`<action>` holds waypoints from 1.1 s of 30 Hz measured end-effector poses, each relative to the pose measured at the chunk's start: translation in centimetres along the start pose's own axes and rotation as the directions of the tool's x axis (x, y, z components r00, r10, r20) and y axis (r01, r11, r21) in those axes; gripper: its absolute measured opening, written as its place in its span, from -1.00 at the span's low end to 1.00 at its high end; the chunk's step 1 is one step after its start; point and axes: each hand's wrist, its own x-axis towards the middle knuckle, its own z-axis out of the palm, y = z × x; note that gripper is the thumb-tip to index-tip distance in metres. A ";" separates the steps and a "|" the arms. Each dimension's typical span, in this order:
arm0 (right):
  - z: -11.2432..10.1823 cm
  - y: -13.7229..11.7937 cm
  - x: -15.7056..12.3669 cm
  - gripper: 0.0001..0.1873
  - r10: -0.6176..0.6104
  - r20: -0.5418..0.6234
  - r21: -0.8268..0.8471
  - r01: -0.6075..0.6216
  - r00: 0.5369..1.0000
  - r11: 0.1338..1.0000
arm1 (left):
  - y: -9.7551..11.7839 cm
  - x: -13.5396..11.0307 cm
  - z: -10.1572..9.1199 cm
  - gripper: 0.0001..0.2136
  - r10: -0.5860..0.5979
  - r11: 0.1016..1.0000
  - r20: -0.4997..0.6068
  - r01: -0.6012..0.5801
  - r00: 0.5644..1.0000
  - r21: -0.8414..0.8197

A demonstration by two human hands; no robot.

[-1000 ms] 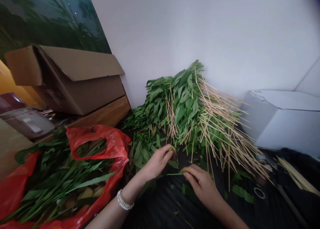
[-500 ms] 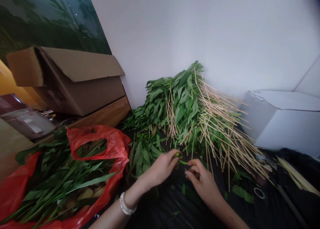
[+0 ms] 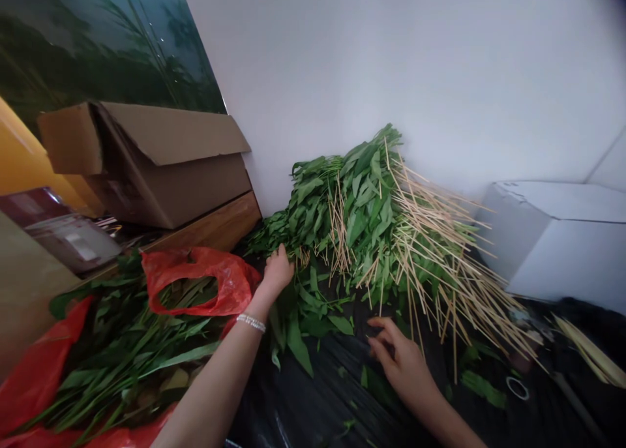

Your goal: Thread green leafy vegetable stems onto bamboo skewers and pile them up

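Green leaves (image 3: 362, 197) are heaped against the far white wall (image 3: 415, 63), in the middle of the scene, and pale thin sticks (image 3: 440, 239) are fanned out from them toward the right. Nearer, loose leaves (image 3: 298, 347) are scattered over a black sheet (image 3: 313, 402).

The left hand (image 3: 280, 267) is stretched out to the left part of the heap; its fingertips are partly hidden, so whether anything is gripped cannot be told. The right hand (image 3: 401, 358) is held over the sheet, just right of the loose leaves, with its fingers loosely curled and a narrow gap left between the tips. A white bracelet (image 3: 252, 322) is worn on the left wrist.

At the near left, a red plastic bag (image 3: 235, 283) is filled with more leaves and long stems (image 3: 117, 376). Beyond it, a cardboard box (image 3: 195, 188) is seen with raised flaps. On the right, a white box (image 3: 572, 259) is placed by the wall, and a white ring (image 3: 525, 396) is laid nearer.
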 end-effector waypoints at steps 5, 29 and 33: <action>0.0 0.4 0.0 -0.74 -0.019 0.007 -0.032 0.020 1.000 0.999 | 2.1 -4.5 2.2 -0.70 0.172 0.980 0.067 -0.178 0.983 0.092; -0.2 0.6 0.2 -0.73 -0.068 0.034 -0.115 0.072 0.997 0.991 | 1.1 -3.1 4.2 -0.76 0.112 0.873 0.114 -0.042 0.987 -0.486; -0.1 0.6 0.1 -0.72 -0.057 0.047 -0.131 0.063 0.997 0.989 | 0.3 -2.7 3.8 -0.67 0.081 0.768 0.092 -0.004 0.992 -0.640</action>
